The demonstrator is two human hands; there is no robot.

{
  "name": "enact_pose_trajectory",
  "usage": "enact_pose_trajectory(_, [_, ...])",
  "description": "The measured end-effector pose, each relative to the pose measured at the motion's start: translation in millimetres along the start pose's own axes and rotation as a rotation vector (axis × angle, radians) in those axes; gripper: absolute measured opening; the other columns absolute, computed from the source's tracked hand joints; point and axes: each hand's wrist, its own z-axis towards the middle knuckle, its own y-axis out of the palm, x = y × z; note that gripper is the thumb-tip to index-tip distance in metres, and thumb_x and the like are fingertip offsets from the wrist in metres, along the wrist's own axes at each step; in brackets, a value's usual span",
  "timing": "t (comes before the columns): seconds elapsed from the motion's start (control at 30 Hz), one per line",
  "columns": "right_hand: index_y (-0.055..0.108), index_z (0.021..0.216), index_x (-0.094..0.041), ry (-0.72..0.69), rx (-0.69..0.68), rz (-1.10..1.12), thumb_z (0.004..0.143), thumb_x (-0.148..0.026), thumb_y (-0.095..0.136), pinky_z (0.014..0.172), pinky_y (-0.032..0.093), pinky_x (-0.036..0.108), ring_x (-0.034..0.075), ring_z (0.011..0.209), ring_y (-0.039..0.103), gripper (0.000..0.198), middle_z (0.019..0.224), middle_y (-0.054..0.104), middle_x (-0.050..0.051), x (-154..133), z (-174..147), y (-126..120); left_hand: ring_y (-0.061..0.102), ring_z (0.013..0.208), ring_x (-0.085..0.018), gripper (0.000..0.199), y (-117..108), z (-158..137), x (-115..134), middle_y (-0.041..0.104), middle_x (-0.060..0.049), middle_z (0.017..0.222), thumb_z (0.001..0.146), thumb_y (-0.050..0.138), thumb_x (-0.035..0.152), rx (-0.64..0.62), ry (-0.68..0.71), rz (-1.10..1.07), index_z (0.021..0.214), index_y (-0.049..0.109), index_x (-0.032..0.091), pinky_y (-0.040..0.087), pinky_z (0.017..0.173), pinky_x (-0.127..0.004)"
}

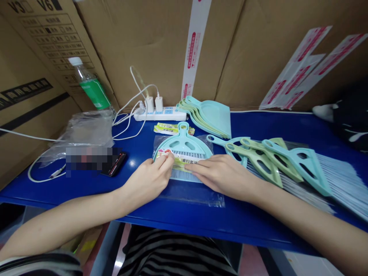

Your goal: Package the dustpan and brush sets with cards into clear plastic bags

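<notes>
A light blue dustpan and brush set (184, 142) lies in front of me with its handle pointing away. Clear plastic wrap (212, 200) spreads under and around it. Across the set is a yellow-green printed label (188, 160). My left hand (150, 175) pinches the label's left end between thumb and fingers. From the other side, my right hand (222, 173) rests with its fingers stretched out over the label's right part. Some bristles show below the label; my hands cover its ends.
Several blue and green brushes (299, 165) lie at the right. Stacked dustpans (215, 115) stand behind, near more labels (163, 128) and a white power strip (172, 115). Plastic bags (89, 128), a bottle (94, 92) and a phone (114, 164) occupy the left. Cardboard boxes (155, 42) wall the back.
</notes>
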Motion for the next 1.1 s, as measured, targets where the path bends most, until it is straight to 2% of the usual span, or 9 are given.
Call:
enact_pose_trajectory(0.3, [0.067,0.102,-0.017,-0.027,0.071,0.001,0.093,-0.015,0.048,0.056,0.037,0.029,0.015,0.056,0.062,0.021,0.075,0.073,0.001,2,-1,-2,0.060,0.081,-0.018,0.023,-3,1,2,0.058,-0.009,0.093,0.085,0.050,0.004,-0.102,-0.008,-0.021,0.100,0.067,0.009,0.047,0.054,-0.025])
enact_pose_trajectory(0.4, [0.067,0.101,-0.018,-0.029,0.067,-0.001,0.093,-0.014,0.047,0.055,0.036,0.029,0.015,0.055,0.061,0.022,0.074,0.072,0.000,2,-1,-2,0.060,0.080,-0.018,0.021,-3,1,2,0.058,-0.009,0.093,0.086,0.050,0.003,-0.096,-0.005,-0.021,0.097,0.066,0.009,0.047,0.053,-0.025])
enact_pose_trajectory(0.57, [0.067,0.101,-0.018,-0.026,0.058,-0.006,0.094,-0.016,0.047,0.055,0.036,0.029,0.016,0.055,0.061,0.021,0.072,0.071,0.000,1,-2,-1,0.061,0.075,-0.017,0.018,-3,2,0,0.059,-0.006,0.085,0.087,0.047,0.003,0.036,-0.001,-0.015,0.092,0.063,0.010,0.046,0.052,-0.026])
enact_pose_trajectory(0.73, [0.067,0.099,-0.017,-0.026,0.041,-0.003,0.094,-0.017,0.048,0.055,0.036,0.030,0.017,0.056,0.061,0.020,0.073,0.071,0.001,1,-1,-1,0.061,0.071,-0.015,0.022,-6,4,-6,0.059,-0.003,0.076,0.091,0.040,0.003,0.192,0.102,-0.060,0.081,0.055,0.016,0.045,0.055,-0.025])
enact_pose_trajectory(0.83, [0.068,0.097,-0.016,-0.035,0.040,0.006,0.095,-0.018,0.046,0.055,0.036,0.030,0.017,0.056,0.061,0.022,0.072,0.070,0.002,3,-1,0,0.059,0.062,-0.013,0.022,-7,5,-8,0.059,0.001,0.070,0.091,0.039,0.004,0.252,0.135,-0.087,0.079,0.051,0.018,0.043,0.054,-0.025])
enact_pose_trajectory(0.97, [0.068,0.095,-0.016,-0.059,0.046,0.020,0.097,-0.018,0.040,0.057,0.036,0.029,0.016,0.057,0.060,0.028,0.069,0.070,0.002,4,-2,-1,0.056,0.051,-0.013,0.017,-8,5,-13,0.057,0.003,0.063,0.087,0.041,0.005,0.198,0.072,-0.142,0.079,0.050,0.018,0.041,0.049,-0.026])
enact_pose_trajectory(1.1, [0.066,0.083,-0.016,-0.091,0.079,-0.001,0.098,-0.017,0.035,0.055,0.033,0.029,0.015,0.054,0.056,0.034,0.063,0.066,0.003,4,-3,-5,0.060,0.055,-0.016,0.010,-6,2,-20,0.061,0.000,0.066,0.078,0.048,0.009,0.086,0.032,-0.197,0.081,0.053,0.017,0.042,0.050,-0.029])
